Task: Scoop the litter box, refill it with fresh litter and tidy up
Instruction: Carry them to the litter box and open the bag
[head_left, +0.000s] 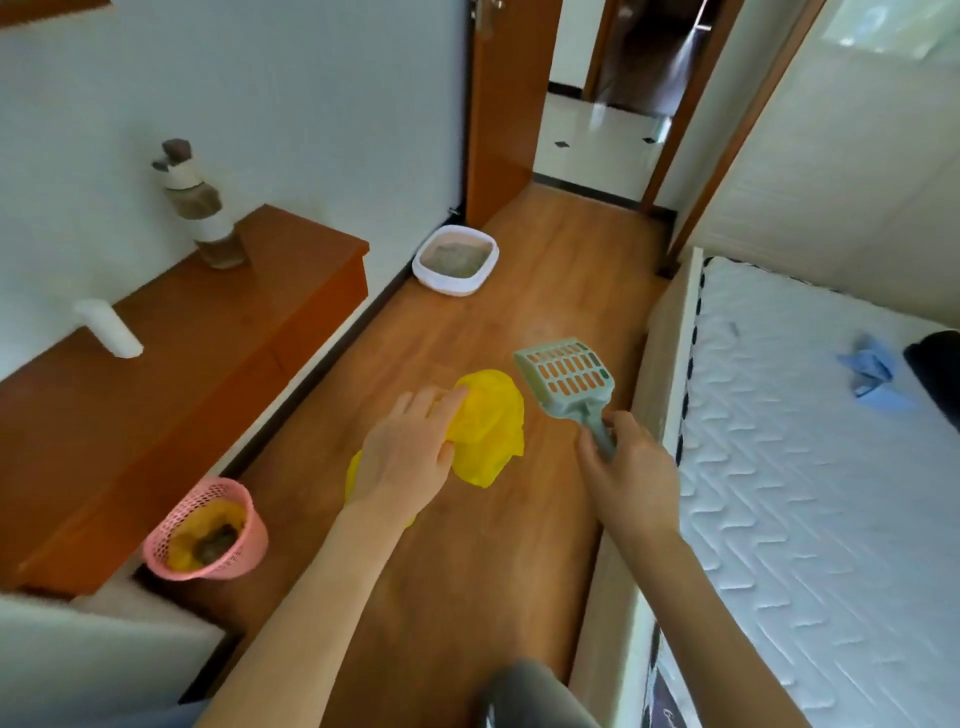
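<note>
A white litter box (456, 261) with grey litter sits on the wooden floor by the wall, near the open door, well ahead of me. My left hand (405, 457) holds a crumpled yellow plastic bag (491, 423) in mid-air. My right hand (628, 470) grips the handle of a pale green slotted litter scoop (569, 376), whose head is empty and points toward the litter box. A pink mesh waste basket (208, 530) lined with a yellow bag stands at the lower left with dark clumps inside.
A low orange-brown cabinet (171, 364) runs along the left wall, bearing a bottle (205, 218) and a white object (106, 327). A bed with a white quilted mattress (810, 467) fills the right side, with a blue cloth (872, 371) on it. The wooden floor lies between them.
</note>
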